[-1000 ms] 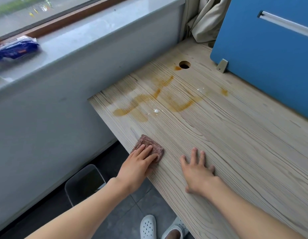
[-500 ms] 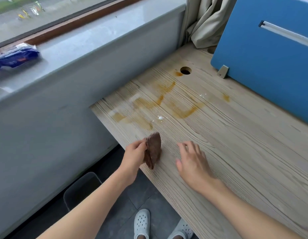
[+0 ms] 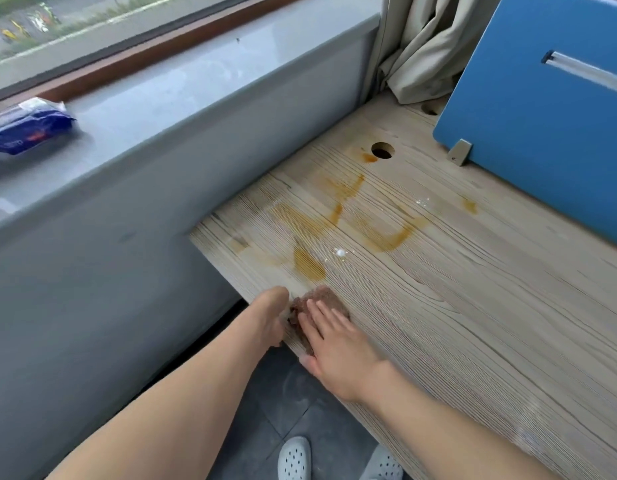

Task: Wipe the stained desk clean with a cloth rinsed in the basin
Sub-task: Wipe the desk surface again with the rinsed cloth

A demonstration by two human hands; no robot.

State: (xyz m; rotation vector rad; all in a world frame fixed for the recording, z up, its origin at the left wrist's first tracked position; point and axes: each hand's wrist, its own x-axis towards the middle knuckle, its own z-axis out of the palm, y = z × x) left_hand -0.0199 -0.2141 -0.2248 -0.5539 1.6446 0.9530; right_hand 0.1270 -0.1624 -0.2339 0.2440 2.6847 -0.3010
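The right hand (image 3: 334,336) lies flat, fingers (image 3: 319,315) straight, on the crumpled brown cloth (image 3: 322,296) at the near edge of the pale wood-grain bench (image 3: 473,306). The blurred left hand (image 3: 270,317) meets the cloth's left side, but I cannot tell its grip. Orange-brown stains (image 3: 309,265) lie just beyond the right hand.

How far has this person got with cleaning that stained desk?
Early days. Done: the smears near the desk's left corner look pale, as if wiped once. In hand: the right hand lies flat on the brown cloth at the front edge; the left hand beside it is too blurred to read. Left: the orange streaks mid-desk, a blot by the cable hole, a spot near the blue panel, white specks.
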